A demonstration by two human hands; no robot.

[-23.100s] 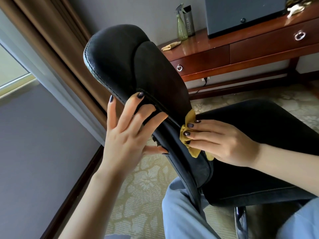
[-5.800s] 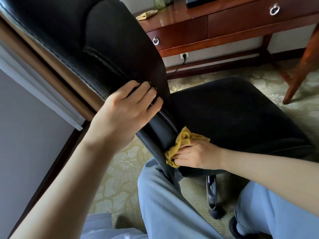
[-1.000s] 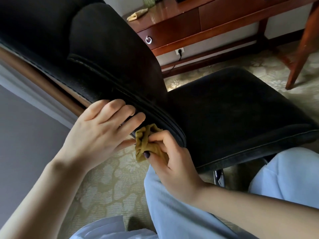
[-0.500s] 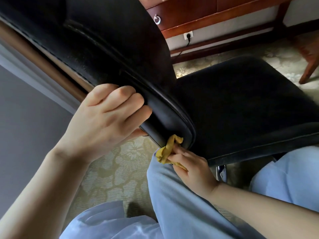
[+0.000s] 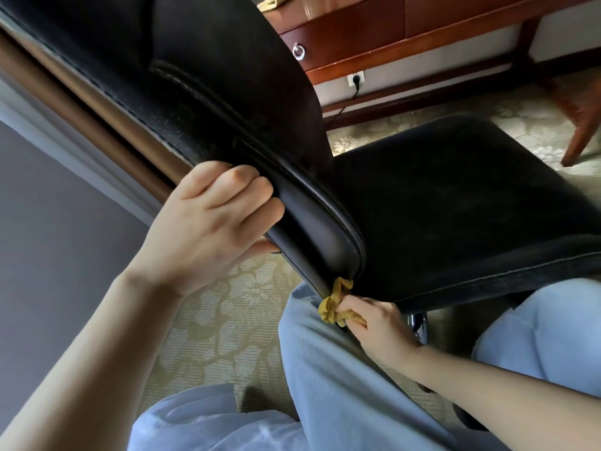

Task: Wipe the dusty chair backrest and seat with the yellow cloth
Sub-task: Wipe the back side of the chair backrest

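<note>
backrest [image 5: 201,79] left of seat [image 5: 455,203] | cloth [image 5: 335,304] under backrest's lower corner | desk [image 5: 390,30] behind

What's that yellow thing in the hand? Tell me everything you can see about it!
It is the yellow cloth, a small mustard-coloured rag that looks soft and thin. It is scrunched into a wrinkly bunch, not spread flat. The right hand grips it, fingers curled round one end, so some of it is hidden. Its top pokes up against the bottom corner of the black chair backrest, just above the person's light blue trouser leg.
</note>
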